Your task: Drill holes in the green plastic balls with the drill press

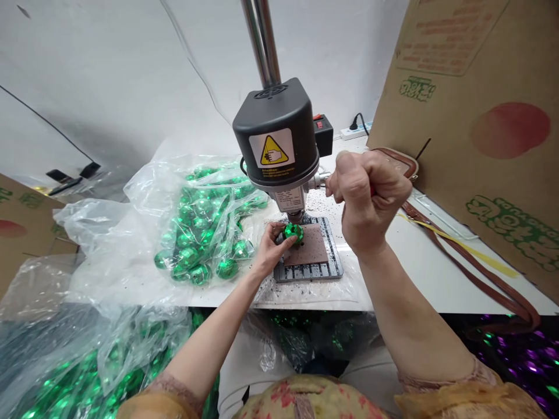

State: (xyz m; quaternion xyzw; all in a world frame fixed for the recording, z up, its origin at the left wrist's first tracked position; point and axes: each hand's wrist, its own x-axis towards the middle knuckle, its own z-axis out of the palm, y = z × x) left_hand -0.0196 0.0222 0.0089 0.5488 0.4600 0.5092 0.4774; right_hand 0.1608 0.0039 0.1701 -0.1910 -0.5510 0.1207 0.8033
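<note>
A small bench drill press with a black motor housing stands on the white table. My left hand pinches a shiny green faceted ball on the brown pad of the drill's base, right under the chuck. My right hand is a fist wrapped round the drill's feed handle at the machine's right side; the handle's grip is hidden in my palm.
A clear plastic bag full of green balls lies left of the drill. More bagged green balls sit below the table edge. A cardboard box stands at right, with a brown strap and a power strip behind.
</note>
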